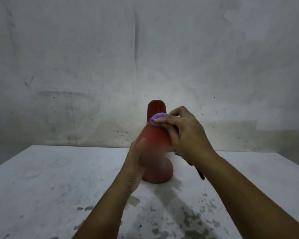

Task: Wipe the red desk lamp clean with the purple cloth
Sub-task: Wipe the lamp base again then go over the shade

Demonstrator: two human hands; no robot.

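The right hand (185, 133) pinches the purple cloth (157, 120) against the red lamp (154, 133). The left hand (136, 163) cups the shade, fingers (139, 144) straight.

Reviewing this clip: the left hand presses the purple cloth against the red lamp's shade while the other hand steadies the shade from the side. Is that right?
Not quite: the hands are swapped. In the head view the right hand presses the purple cloth against the upper part of the red lamp shade, while the left hand steadies the shade from the side. The rest stands.
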